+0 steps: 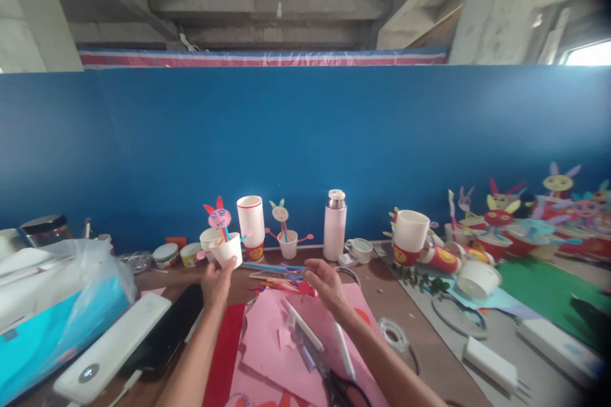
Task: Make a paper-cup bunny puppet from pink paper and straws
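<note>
My left hand [218,280] is wrapped round a white paper cup [229,251] near the back of the table. Out of this cup rises a pink paper rabbit face [220,218] with red ears, on a coloured stem. My right hand [327,283] hovers over the pink paper [267,318], its fingers loosely bent and apart, with nothing visible in them. Below and left of its fingertips lie several coloured sticks [274,273]. A second cup figure [287,245] with a pale rabbit face stands against the blue partition, between the hands.
A stack of paper cups [251,222] and a pink thermos [335,229] stand at the back. Black scissors [341,388], white pens and tape [394,334] lie in front. At left are a power bank [114,346] and phone; at right, several finished-looking cup figures [499,222].
</note>
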The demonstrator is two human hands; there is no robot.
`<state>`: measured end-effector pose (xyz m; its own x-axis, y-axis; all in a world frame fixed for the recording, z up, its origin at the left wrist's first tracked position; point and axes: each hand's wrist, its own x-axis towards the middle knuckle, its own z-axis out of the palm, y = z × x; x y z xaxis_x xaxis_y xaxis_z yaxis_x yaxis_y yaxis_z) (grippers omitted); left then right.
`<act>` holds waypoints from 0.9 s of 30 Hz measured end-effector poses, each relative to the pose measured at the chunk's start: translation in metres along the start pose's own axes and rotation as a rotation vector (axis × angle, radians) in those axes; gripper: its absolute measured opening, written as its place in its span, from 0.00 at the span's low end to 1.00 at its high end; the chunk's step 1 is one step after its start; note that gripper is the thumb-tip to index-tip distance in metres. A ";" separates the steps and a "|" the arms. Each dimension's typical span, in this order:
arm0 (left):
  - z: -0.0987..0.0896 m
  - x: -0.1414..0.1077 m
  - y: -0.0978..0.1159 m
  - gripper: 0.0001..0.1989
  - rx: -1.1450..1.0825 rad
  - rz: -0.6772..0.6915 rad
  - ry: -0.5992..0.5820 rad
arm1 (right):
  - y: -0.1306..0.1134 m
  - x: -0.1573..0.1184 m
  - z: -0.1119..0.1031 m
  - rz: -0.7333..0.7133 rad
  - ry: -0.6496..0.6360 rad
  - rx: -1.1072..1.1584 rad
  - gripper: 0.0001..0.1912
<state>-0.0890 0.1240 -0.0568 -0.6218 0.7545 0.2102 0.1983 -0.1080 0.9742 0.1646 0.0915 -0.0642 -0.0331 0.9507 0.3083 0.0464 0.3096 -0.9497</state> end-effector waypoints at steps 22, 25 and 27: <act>0.003 -0.009 0.013 0.24 -0.033 0.094 0.035 | -0.004 0.087 0.022 -0.054 -0.046 -1.009 0.17; 0.016 -0.016 0.011 0.23 -0.049 0.106 -0.024 | 0.000 0.096 0.031 -0.057 -0.078 -1.108 0.16; 0.022 -0.019 0.009 0.24 -0.046 0.110 -0.051 | 0.001 0.099 0.033 -0.060 -0.102 -1.158 0.15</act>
<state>-0.0586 0.1225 -0.0541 -0.5581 0.7685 0.3128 0.2279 -0.2205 0.9484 0.1284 0.1856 -0.0368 -0.1441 0.9444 0.2954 0.9246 0.2349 -0.2999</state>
